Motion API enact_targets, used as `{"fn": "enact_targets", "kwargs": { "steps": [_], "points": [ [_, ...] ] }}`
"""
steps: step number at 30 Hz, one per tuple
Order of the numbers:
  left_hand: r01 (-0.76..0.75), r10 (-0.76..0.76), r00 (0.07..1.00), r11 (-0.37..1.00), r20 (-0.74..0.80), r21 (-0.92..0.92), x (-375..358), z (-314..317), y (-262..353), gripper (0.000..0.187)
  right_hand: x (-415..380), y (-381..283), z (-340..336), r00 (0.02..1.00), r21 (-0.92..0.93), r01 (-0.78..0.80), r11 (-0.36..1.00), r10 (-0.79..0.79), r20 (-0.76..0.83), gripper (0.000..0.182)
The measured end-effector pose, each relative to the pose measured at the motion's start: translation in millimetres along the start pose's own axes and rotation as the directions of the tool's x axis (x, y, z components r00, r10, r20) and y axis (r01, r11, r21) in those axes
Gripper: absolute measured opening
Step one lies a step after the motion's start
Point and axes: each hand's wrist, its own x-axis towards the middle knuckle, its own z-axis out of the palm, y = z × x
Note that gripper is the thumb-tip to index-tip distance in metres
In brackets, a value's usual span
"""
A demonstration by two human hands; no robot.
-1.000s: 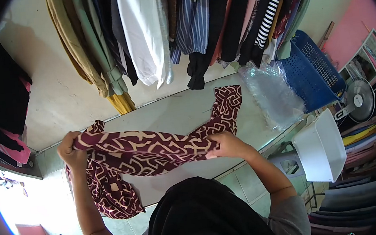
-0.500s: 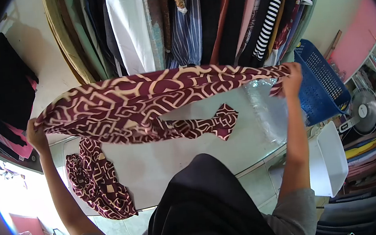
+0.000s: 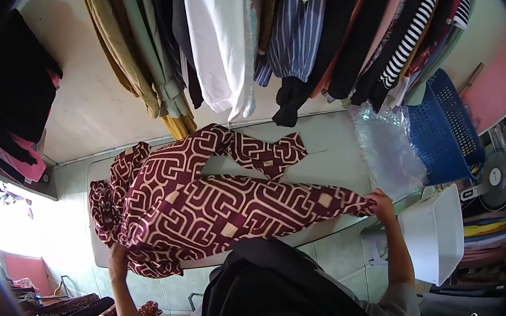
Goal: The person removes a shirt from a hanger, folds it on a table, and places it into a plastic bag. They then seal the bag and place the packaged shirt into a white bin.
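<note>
We held one patterned garment point(image 3: 209, 211) spread flat on the desk point(image 3: 325, 151), left hand point(image 3: 116, 256) fingers closed on its near-left edge, right hand point(image 3: 382, 201) fingers pinching its right end. Beside it lay one plastic bag point(image 3: 389, 151), one blue basket point(image 3: 448, 130) and one white basket point(image 3: 434, 235).

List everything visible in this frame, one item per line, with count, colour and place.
patterned garment: one, maroon with cream lines, spread on the table, held at both ends
table: one, pale grey-white, centre
plastic bag: one, clear, right end of the table
basket: one, blue, right of the bag
bin: one, white, lower right
fan: one, white, far right
hanging clothes: many, mustard, white, striped blue, black, black-and-white stripes, on a rail along the top
folded fabrics: a stack, mixed colours, lower right
left hand: grips the garment's left end
right hand: grips the garment's right end
</note>
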Motion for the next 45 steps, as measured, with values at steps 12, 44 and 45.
{"fn": "enact_targets", "kwargs": {
  "steps": [12, 44, 45],
  "points": [
    [-0.034, 0.019, 0.985, 0.996, 0.173, 0.084, -24, 29, -25, 0.017, 56, 15, 7, 0.932, -0.438, 0.032, 0.898, -0.185, -0.311, 0.017],
    [0.300, -0.364, 0.912, 0.907, 0.191, 0.297, 97, 124, 94, 0.071, 242, -79, 170, 0.975, 0.180, 0.128, 0.975, -0.157, 0.158, 0.023],
    [0.310, -0.366, 0.913, 0.910, 0.182, 0.274, 95, 125, 93, 0.074, 255, -74, 154, 0.994, 0.274, 0.101, 0.957, -0.110, 0.019, 0.019]
  ]
}}
